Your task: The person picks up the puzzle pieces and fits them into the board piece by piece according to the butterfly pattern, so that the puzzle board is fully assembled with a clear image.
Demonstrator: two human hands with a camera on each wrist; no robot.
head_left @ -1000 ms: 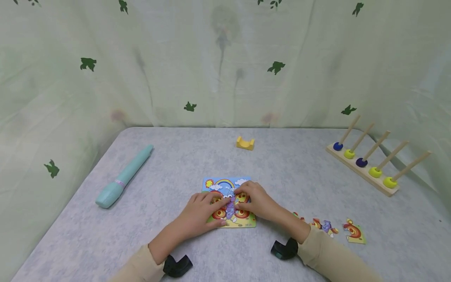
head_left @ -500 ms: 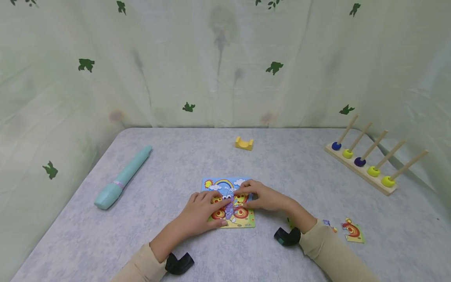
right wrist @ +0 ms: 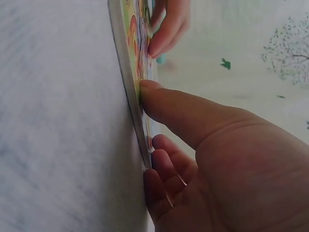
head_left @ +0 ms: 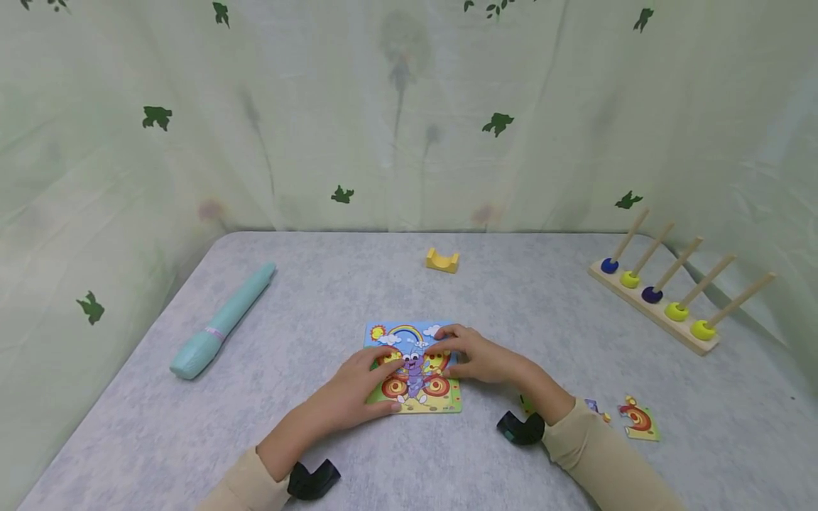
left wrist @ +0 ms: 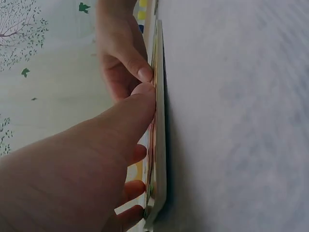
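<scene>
A jigsaw puzzle (head_left: 422,404) with a purple butterfly, a rainbow and a sun lies flat on the table in front of the person. My left hand (head_left: 348,389) rests along its left side, fingertips and thumb on the picture. From the right, my right hand (head_left: 483,358) touches the butterfly's wing with its fingers and thumb. In the right wrist view the thumb (right wrist: 169,104) presses on the puzzle's face, while the other fingers lie by its edge. The left wrist view shows the left thumb (left wrist: 137,104) on the board, close to the other hand.
Loose puzzle pieces (head_left: 640,420) lie to the right, some partly hidden behind the right forearm. A wooden peg rack (head_left: 661,310) with blue and yellow beads stands at the far right. A yellow block (head_left: 442,260) sits at the back, and a teal closed umbrella (head_left: 224,323) lies left.
The left hand has slid slightly left, uncovering the butterfly's face. The right hand's thumb and wrist have shifted a little to the right; the fingers remain on the puzzle.
</scene>
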